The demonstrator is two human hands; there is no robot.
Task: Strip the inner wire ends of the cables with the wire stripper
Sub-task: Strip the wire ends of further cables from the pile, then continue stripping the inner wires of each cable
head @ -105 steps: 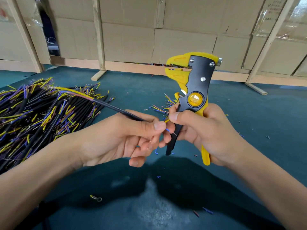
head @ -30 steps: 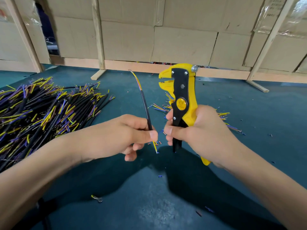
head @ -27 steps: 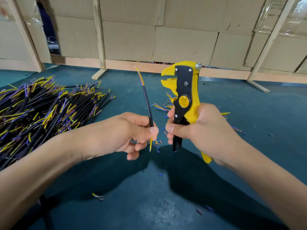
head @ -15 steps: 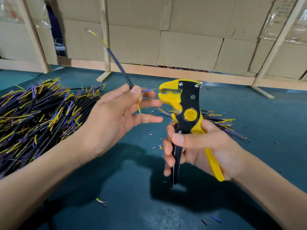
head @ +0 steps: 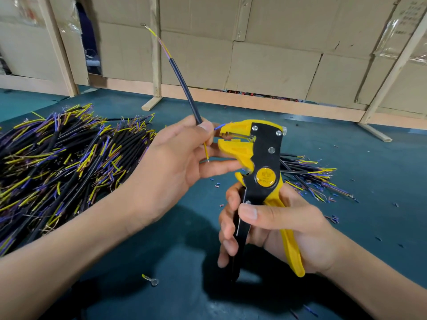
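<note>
Blue wire at the stripper's mouth

Nearest, the right hand (head: 284, 229) stands the stripper (head: 258, 172) upright, fingers (head: 227, 227) curled round its handles. Left and farther, the left hand (head: 175, 158) pinches a black cable (head: 184, 88) between thumb and forefinger, the other fingers extended. The blue wire (head: 219, 127) reaches the yellow jaws; the yellow wire (head: 206, 151) hangs down. Cable piles (head: 57, 158) lie on the table (head: 161, 262) beyond.

The round yellow badge (head: 266, 177) on your wire stripper (head: 256, 162) has small marks on it, but they are too blurry to read. The paper label (head: 407, 18) on the cardboard wall has tiny print you can't make out either.
</note>
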